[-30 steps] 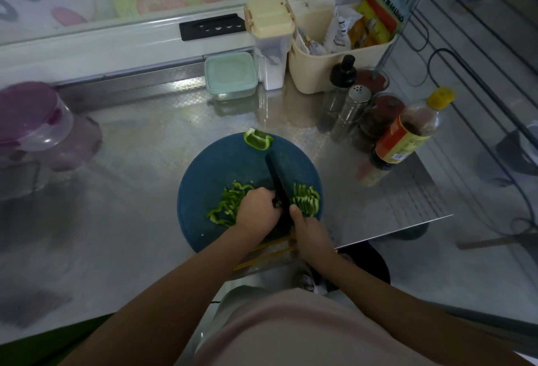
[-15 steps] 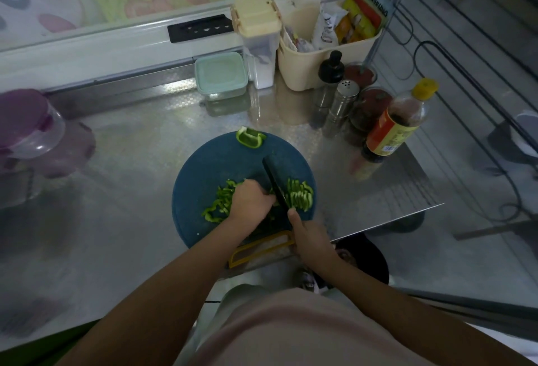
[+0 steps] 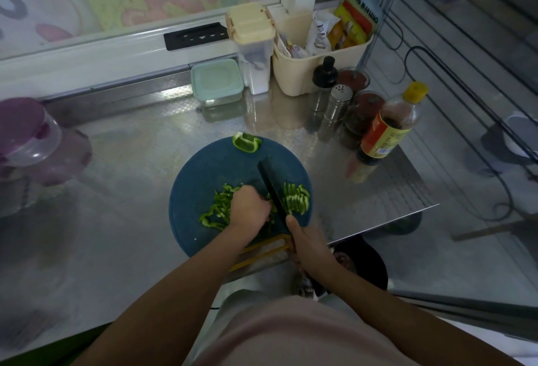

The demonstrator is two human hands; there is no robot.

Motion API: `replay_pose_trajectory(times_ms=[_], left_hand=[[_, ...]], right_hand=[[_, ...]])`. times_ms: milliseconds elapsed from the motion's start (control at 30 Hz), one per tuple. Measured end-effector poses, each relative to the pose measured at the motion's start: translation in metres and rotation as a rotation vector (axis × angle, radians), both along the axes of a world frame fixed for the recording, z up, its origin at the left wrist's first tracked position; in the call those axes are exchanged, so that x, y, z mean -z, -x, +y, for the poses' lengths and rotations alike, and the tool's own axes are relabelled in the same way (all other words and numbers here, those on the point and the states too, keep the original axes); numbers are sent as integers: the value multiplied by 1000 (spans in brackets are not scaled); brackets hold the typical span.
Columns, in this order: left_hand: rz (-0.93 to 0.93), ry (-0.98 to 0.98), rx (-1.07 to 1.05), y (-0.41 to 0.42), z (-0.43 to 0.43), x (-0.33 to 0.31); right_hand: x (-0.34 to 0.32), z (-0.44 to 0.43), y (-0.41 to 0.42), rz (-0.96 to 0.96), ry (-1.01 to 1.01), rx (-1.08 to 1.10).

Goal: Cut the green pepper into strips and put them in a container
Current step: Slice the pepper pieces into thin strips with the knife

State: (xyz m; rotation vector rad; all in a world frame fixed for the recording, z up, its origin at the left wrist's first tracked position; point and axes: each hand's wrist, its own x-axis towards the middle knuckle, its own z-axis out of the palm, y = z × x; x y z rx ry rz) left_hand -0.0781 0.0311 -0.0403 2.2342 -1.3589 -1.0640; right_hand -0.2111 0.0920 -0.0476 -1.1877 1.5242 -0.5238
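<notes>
On the cutting board [image 3: 209, 167] strips [image 3: 295, 198] lie cut; left hand [image 3: 249, 208] clamps pepper [image 3: 270, 205], right hand [image 3: 308, 246] grips knife [image 3: 269, 182]; one chunk [image 3: 247, 142] waits uncut.

Steel desk under a window, crowded along the back and right

The shiny metal desk [image 3: 131, 161] carries a round blue cutting board [image 3: 209, 179] near its front edge. At the back stand a square box with a mint lid [image 3: 217, 81], a tall clear canister with a cream lid [image 3: 254, 45] just beside it, and a cream basket [image 3: 302, 80] of packets. To the right cluster a black-capped bottle [image 3: 323, 80], a metal shaker [image 3: 337, 106], two jars of red stuff [image 3: 364, 112] and a yellow-capped sauce bottle [image 3: 387, 129]. A clear tub with a purple lid [image 3: 29, 132] sits far left.
</notes>
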Motion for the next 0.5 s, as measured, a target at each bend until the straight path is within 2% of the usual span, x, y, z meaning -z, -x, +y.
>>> replay_pose_trajectory(times_ms=[200, 300, 500], left_hand=[[71, -28, -53, 2, -3, 1], [126, -34, -64, 4, -4, 2], [375, -184, -198, 5, -8, -4]], right_hand=[[1, 2, 2, -4, -15, -13], [2, 0, 3, 111, -15, -110], [-5, -3, 0, 173, 34, -134]])
